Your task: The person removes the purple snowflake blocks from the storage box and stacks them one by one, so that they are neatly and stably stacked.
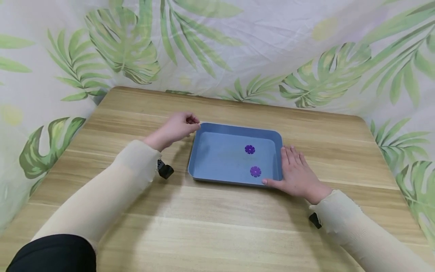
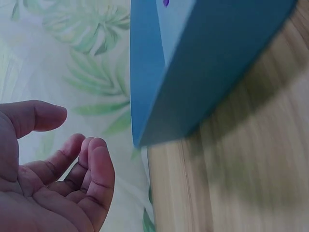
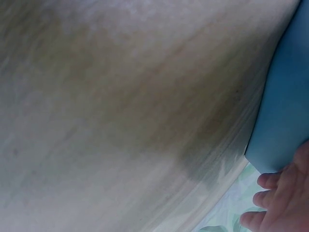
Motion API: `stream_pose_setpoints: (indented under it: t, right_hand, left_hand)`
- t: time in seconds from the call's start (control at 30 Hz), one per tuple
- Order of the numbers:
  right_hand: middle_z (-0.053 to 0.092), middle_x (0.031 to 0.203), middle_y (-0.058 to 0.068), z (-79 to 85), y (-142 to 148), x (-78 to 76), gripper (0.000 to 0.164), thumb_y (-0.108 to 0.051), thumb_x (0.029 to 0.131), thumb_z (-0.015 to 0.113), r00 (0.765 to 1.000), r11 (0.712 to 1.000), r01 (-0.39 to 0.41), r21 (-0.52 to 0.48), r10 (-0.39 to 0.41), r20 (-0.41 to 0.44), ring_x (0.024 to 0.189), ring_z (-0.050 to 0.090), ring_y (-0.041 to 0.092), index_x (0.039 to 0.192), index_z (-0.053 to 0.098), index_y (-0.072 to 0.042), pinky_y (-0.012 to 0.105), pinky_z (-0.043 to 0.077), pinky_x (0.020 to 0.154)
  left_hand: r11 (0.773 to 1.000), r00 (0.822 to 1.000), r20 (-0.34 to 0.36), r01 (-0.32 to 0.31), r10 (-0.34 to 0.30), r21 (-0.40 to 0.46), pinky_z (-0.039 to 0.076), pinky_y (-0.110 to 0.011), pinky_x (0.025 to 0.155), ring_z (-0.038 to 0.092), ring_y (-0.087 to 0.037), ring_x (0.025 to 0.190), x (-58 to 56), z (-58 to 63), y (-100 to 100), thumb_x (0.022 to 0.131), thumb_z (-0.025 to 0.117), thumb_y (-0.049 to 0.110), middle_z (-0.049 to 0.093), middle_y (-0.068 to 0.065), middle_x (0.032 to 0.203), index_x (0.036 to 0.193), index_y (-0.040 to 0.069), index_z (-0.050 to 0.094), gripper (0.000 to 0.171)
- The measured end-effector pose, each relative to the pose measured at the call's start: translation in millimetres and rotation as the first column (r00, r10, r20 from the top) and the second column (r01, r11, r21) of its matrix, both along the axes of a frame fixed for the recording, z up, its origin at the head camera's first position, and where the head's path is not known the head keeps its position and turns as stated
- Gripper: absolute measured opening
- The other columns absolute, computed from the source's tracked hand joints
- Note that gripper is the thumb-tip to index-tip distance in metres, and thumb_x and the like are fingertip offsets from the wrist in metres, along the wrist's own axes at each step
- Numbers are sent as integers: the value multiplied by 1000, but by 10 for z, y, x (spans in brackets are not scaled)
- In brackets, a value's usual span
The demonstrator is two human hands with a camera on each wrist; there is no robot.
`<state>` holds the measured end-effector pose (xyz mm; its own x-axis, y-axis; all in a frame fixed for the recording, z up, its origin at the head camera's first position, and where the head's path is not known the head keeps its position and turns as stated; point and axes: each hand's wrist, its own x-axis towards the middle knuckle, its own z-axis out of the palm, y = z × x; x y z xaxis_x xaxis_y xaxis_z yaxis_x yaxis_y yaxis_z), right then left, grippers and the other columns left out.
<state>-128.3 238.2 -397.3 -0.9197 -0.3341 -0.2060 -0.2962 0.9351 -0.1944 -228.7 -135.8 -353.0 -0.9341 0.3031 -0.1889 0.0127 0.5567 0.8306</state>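
Observation:
A shallow blue tray (image 1: 221, 151) lies on the wooden table. Inside it, toward the right, are two purple snowflake-shaped discs, a darker one (image 1: 249, 149) farther back and a lighter one (image 1: 255, 171) nearer the front. My left hand (image 1: 178, 127) is by the tray's far left corner. In the left wrist view its fingers (image 2: 99, 169) are loosely bent, the thumb stands apart, and nothing is held. Along the tray's right side lies my right hand (image 1: 296, 174), fingers straight and thumb at the near rim. The right wrist view catches its fingertips (image 3: 265, 198) against the blue wall.
The wooden table (image 1: 210, 223) extends around the tray on all sides. Behind it hangs a leaf-patterned cloth (image 1: 265, 41). Small black wrist devices show at the left cuff (image 1: 136, 158) and the right cuff (image 1: 334, 207).

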Motion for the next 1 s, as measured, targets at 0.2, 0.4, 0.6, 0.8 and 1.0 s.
stream_pose_setpoints:
  t: [0.2,0.4,0.6,0.8,1.0]
  right_hand:
    - [12,164,36,15,-12,6,124,-75,89,60,1000,1000,1,-2,-1,0,152,5,51,156,11,18,64,7,121]
    - [13,163,37,26,-17,14,122,-73,90,60,1000,1000,-3,-4,3,-10,152,7,52,155,12,19,65,9,121]
    - [13,163,37,13,-16,27,124,-75,89,59,1000,1000,5,-4,-5,-3,152,7,52,155,12,19,65,9,121]
    - [13,163,37,4,-12,25,124,-76,89,59,1000,1000,9,-11,-9,4,152,6,52,155,12,18,65,9,121]
    - [12,163,36,6,0,13,124,-76,89,59,1000,1000,8,-9,-8,-1,152,6,52,156,11,18,65,9,121]
  left_hand:
    - [992,992,-37,118,-120,-55,48,-35,82,55,-26,98,-27,26,361,97,64,9,61,-15,108,119,-7,60,28]
    - [967,972,-58,217,-226,-136,48,-34,81,55,-23,92,-31,50,694,96,65,11,61,-12,103,112,-1,61,21]
    - [936,953,-43,283,-299,-211,49,-33,77,55,-20,86,-43,18,974,98,66,14,63,-10,102,113,1,61,21]
    - [919,946,-33,304,-322,-251,50,-33,75,57,-21,88,-73,-12,1206,99,66,18,64,-10,107,115,3,62,22]
    - [914,939,-5,334,-344,-230,47,-31,71,54,-20,85,-120,-64,1393,100,65,18,61,-9,101,113,3,60,21]
